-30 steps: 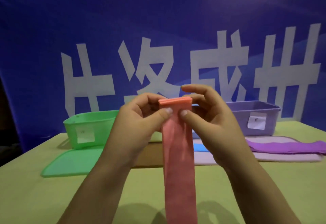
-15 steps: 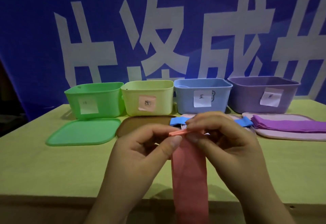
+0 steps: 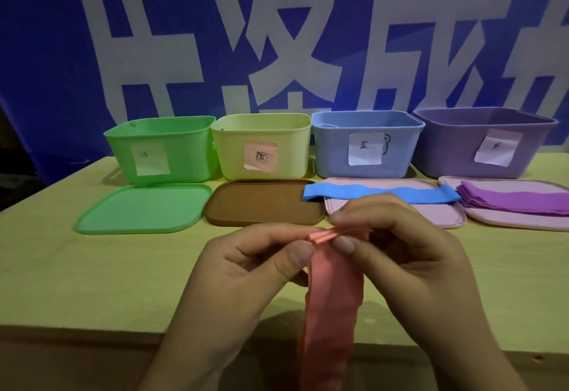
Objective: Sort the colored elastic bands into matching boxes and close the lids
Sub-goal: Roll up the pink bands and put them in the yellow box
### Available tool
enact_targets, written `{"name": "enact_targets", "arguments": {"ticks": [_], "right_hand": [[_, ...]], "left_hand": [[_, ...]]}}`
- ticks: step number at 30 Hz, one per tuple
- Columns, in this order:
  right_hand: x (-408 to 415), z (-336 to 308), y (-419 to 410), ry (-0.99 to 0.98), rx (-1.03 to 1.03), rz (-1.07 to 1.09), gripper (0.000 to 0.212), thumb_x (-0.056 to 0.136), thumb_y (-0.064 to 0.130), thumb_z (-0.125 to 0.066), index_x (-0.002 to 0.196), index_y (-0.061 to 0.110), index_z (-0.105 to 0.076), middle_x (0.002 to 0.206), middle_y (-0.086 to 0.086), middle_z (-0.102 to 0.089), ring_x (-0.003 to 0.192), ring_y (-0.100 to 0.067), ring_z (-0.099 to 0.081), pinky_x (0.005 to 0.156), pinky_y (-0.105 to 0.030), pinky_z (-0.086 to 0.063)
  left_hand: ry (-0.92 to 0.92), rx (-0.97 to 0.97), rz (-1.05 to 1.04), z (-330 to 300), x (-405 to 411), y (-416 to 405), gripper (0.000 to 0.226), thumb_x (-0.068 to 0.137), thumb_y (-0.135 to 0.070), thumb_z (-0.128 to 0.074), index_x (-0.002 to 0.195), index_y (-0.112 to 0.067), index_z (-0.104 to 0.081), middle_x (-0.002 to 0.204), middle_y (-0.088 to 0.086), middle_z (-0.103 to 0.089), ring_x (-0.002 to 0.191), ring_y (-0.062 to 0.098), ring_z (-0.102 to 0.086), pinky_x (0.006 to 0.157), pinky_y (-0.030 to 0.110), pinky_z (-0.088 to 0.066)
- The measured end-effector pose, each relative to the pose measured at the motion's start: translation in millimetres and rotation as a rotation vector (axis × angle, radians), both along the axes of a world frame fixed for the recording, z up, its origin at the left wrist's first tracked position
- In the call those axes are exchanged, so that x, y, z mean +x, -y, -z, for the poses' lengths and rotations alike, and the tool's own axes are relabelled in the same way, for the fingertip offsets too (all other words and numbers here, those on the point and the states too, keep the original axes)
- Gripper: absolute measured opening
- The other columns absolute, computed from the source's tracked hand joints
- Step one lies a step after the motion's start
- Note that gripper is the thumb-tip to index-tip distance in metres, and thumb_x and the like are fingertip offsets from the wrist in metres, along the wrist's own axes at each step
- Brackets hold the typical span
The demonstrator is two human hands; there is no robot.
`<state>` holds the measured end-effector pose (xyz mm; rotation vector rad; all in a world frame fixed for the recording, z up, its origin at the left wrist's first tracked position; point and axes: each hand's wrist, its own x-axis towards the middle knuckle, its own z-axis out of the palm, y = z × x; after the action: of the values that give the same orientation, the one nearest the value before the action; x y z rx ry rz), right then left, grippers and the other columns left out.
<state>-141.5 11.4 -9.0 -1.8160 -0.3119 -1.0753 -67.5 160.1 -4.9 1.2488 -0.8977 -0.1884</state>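
Note:
Both hands pinch the top end of a stack of pink elastic bands (image 3: 332,295) that hangs down past the table's front edge. My left hand (image 3: 246,270) grips it from the left, my right hand (image 3: 400,255) from the right. Behind stand an open green box (image 3: 163,150), a yellow box (image 3: 261,147) with a pink label, a blue box (image 3: 366,144) and a purple box (image 3: 483,141). A blue band (image 3: 381,194) lies across a pink lid (image 3: 437,215). Purple bands (image 3: 514,199) lie folded on another pink lid (image 3: 517,219).
A green lid (image 3: 141,209) and a brown lid (image 3: 264,203) lie flat in front of the green and yellow boxes. The yellow-green table (image 3: 92,283) ends at a front edge just under my wrists. A blue banner with white characters (image 3: 277,36) hangs behind.
My hands have come down with the pink bands, from in front of the boxes to low over the table's front. The view now looks further down, and all the boxes show.

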Motion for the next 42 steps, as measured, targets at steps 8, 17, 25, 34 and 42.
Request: {"name": "enact_targets", "arguments": {"ticks": [8, 17, 25, 34, 42], "right_hand": [[2.6, 2.9, 4.6, 0.042, -0.016, -0.033, 0.007, 0.079, 0.025, -0.066, 0.085, 0.024, -0.070, 0.091, 0.013, -0.064, 0.092, -0.010, -0.064, 0.075, -0.016, -0.046], [2.7, 1.8, 9.9, -0.026, -0.116, -0.021, 0.010, 0.085, 0.033, -0.059, 0.087, 0.028, -0.068, 0.093, 0.012, -0.063, 0.093, -0.011, -0.063, 0.075, -0.018, -0.047], [1.1, 2.6, 12.0, -0.050, -0.195, -0.065, 0.011, 0.083, 0.021, -0.061, 0.090, 0.027, -0.067, 0.096, 0.012, -0.061, 0.096, -0.010, -0.062, 0.080, -0.017, -0.046], [-9.7, 2.6, 11.3, -0.263, 0.031, -0.149, 0.005, 0.077, 0.030, -0.062, 0.080, 0.029, -0.066, 0.109, 0.011, -0.064, 0.108, -0.008, -0.060, 0.080, -0.013, -0.048], [-8.1, 4.6, 6.4, -0.271, 0.032, -0.081, 0.010, 0.075, 0.031, -0.061, 0.082, 0.027, -0.067, 0.102, 0.010, -0.065, 0.102, -0.010, -0.062, 0.075, -0.014, -0.050]], "left_hand": [[-0.088, -0.019, 0.081, 0.1, 4.4, 3.1, 0.037, 0.060, -0.049, -0.079, 0.080, -0.018, -0.078, 0.076, 0.007, -0.074, 0.066, 0.014, -0.068, 0.058, 0.021, -0.052], [-0.024, 0.057, 0.033, -4.9, 5.8, -2.5, 0.014, 0.063, -0.025, -0.069, 0.072, -0.021, -0.079, 0.068, 0.007, -0.073, 0.060, 0.018, -0.070, 0.055, 0.023, -0.055], [0.006, 0.130, 0.048, -6.7, 5.8, -7.0, 0.018, 0.063, -0.023, -0.068, 0.076, -0.014, -0.077, 0.068, 0.009, -0.073, 0.061, 0.018, -0.070, 0.055, 0.021, -0.054], [-0.006, 0.146, -0.100, -2.5, 10.4, 0.6, 0.011, 0.065, -0.022, -0.072, 0.073, -0.016, -0.076, 0.065, 0.005, -0.071, 0.060, 0.015, -0.068, 0.055, 0.021, -0.054], [0.069, 0.177, -0.101, -7.1, 1.6, -0.7, 0.013, 0.071, -0.013, -0.064, 0.078, -0.012, -0.075, 0.068, 0.005, -0.072, 0.060, 0.009, -0.068, 0.055, 0.015, -0.052]]}}
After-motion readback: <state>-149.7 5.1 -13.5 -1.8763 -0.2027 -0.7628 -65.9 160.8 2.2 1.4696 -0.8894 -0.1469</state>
